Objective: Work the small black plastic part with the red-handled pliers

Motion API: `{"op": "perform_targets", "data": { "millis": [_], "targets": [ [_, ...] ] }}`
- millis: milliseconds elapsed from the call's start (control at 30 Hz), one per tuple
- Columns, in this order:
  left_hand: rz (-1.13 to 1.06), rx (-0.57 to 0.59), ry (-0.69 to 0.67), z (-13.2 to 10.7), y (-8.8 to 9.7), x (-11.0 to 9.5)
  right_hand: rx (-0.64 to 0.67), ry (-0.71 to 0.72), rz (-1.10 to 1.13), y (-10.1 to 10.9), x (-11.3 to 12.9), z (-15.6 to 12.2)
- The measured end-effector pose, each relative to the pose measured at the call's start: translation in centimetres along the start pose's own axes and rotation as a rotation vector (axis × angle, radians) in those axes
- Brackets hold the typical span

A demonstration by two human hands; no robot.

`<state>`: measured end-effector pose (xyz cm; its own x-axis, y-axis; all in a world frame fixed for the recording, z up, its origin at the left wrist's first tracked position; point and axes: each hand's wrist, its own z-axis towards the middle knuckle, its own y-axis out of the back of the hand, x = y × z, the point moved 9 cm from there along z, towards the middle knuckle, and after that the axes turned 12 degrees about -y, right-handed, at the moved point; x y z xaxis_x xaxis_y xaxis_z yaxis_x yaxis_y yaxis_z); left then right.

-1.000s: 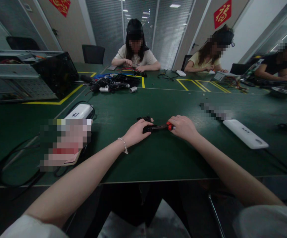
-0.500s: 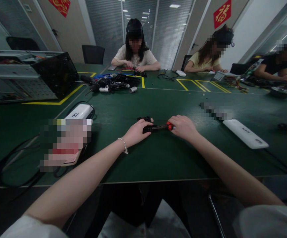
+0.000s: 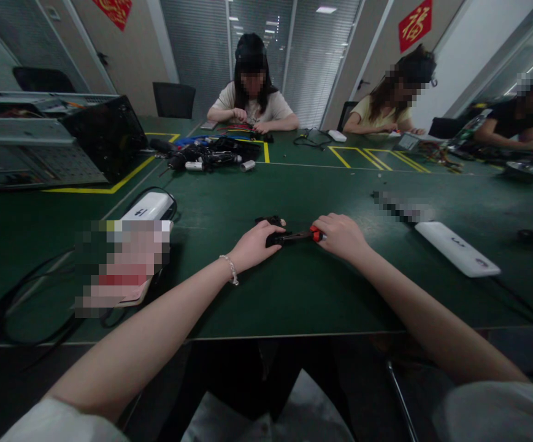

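My left hand (image 3: 253,245) rests on the green table (image 3: 303,288) with its fingers curled round a small black part (image 3: 273,231). My right hand (image 3: 342,236) is closed on the red handle of a pair of pliers (image 3: 299,236). The pliers' dark jaws point left and meet the black part at my left fingertips. Both forearms reach in from the near table edge.
A white power bank with a black cable (image 3: 149,207) lies at the left, another white device (image 3: 457,248) at the right. A computer case (image 3: 40,138) stands far left. A pile of tools and cables (image 3: 206,156) lies beyond. Three people work at the far side.
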<state>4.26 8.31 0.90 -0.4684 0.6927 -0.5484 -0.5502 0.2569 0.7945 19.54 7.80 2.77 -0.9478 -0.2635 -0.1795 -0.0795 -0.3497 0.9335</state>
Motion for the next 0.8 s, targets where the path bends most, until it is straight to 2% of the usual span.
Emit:
{"op": "perform_targets", "data": {
  "millis": [500,800],
  "targets": [
    [-0.015,0.010,0.019,-0.04,-0.14,0.22,-0.001,-0.002,0.006,0.20,0.01,0.02],
    [-0.027,0.035,0.047,-0.13,0.19,-0.38,0.002,-0.009,0.003,0.18,-0.10,-0.01]
  ]
}}
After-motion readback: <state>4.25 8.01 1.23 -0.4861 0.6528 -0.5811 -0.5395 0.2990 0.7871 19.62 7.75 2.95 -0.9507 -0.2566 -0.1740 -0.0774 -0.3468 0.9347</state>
